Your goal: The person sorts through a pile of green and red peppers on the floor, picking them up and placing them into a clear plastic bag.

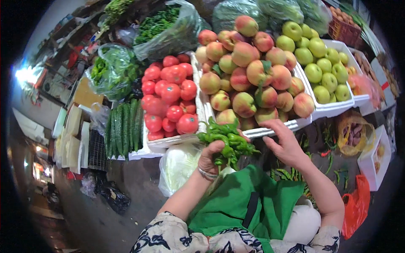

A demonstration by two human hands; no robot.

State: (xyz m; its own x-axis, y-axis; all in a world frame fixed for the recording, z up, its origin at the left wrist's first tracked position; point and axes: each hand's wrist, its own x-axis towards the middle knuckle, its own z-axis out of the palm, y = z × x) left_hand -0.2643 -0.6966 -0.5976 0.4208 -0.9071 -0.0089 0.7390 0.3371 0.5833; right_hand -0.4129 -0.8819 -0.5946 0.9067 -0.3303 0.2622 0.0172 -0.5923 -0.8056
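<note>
My left hand [211, 156] is closed around a bunch of green peppers [230, 140], held above my lap. The thumb lies over the near side of the bunch, and a bracelet circles the wrist. To the right, my right hand [283, 144] is held apart from the peppers, fingers spread and nothing in its grasp. Its fingertips are close to the front rim of the white foam box [297, 124] that is heaped with peaches [253, 76]. A green apron [240, 202] covers my lap.
Tomatoes [171, 93], cucumbers [125, 129] and green apples [322, 64] surround the peaches. A bagged pale vegetable [182, 167] sits at left. Loose peppers [289, 174] lie on the ground at right, near a red plastic bag [357, 205] and a white foam box [373, 159].
</note>
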